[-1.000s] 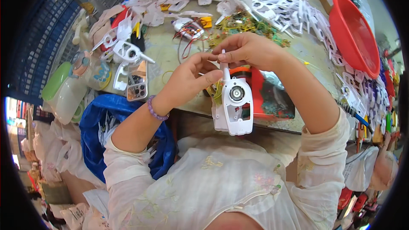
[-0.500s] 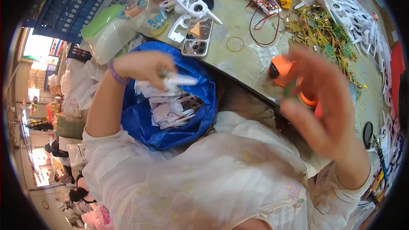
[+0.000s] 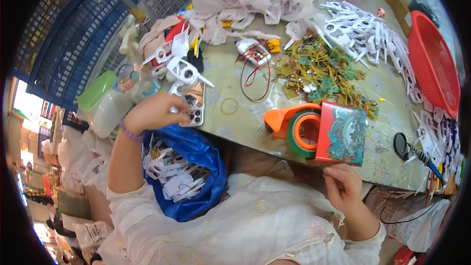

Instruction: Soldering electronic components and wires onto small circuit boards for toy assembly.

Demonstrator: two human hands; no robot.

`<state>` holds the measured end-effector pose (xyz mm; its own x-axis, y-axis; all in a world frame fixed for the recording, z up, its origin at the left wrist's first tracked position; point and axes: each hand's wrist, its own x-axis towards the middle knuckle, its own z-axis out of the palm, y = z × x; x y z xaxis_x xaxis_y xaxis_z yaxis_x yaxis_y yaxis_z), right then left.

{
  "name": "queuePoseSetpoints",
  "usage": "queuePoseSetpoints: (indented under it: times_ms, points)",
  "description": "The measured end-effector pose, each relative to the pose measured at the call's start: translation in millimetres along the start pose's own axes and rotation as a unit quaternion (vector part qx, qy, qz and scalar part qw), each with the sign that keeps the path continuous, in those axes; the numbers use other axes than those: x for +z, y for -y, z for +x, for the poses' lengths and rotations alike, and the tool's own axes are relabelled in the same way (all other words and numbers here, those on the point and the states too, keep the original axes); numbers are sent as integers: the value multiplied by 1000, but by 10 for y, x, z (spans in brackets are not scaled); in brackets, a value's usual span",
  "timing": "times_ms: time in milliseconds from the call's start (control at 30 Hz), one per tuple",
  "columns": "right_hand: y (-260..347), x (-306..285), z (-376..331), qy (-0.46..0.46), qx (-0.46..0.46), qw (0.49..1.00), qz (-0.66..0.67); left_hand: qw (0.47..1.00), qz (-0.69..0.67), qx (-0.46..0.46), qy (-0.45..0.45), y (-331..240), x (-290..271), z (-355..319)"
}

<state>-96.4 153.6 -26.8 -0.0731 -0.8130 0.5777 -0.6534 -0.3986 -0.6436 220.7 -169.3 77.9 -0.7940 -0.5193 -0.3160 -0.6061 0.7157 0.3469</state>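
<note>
My left hand point(image 3: 159, 111) hovers over the near edge of the worktable, its curled fingertips overlapping a phone point(image 3: 194, 105) with several lenses. Whatever those fingers hold, if anything, is hidden. Under this hand a blue bag point(image 3: 214, 159) gapes, with white plastic parts point(image 3: 179, 181) heaped inside. My right hand point(image 3: 347, 186) is at the table's front edge with its fingers bent together. Nothing can be made out in them. Just beyond it stand a red box with a teal pattern point(image 3: 338, 135) and an orange tape dispenser point(image 3: 282, 119) with green tape.
Green circuit boards with yellow wires point(image 3: 319, 68) lie tangled mid-table. White plastic frames point(image 3: 363, 29) pile up behind them, near a red basket point(image 3: 434, 64). Red wires point(image 3: 255, 81) and a rubber band point(image 3: 229, 106) lie left of the boards. A green-lidded container point(image 3: 100, 103) stands left.
The view has shifted, showing more of the far table. The white piece has gone from my left hand. My right hand has dropped to the table edge, and its small green item no longer shows.
</note>
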Motion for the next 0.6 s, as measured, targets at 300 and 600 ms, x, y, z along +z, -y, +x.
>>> queuePoseSetpoints:
  times_ms: [300,600]
  points:
    - [-523,-137,-824,-301,52,923,-234,868,-302,90,-384,-47,-133,2786]
    - [-622,-154,-729,-219,79,919,-317,749,-494,-40,-439,257,-631,3880]
